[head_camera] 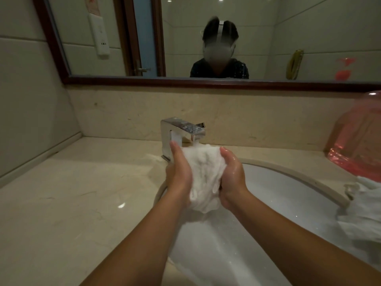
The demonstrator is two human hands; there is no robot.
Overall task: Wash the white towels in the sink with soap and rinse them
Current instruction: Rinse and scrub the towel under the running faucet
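The bunched, sodden white terry towel [203, 178] hangs directly under the square chrome faucet [181, 133], water running onto its top. Left hand [178, 174] and right hand [232, 178] curl round it, squeezing from both sides. Best to knead and turn it so the stream reaches every fold. Below the faucet, the glossy white oval sink [278, 195]; beige stone tabletop [72, 193] around.

Both hands, left hand [179, 174] and right hand [232, 178], squeeze a bunched white towel [204, 176] under the running faucet [181, 131], above the sink [278, 188].
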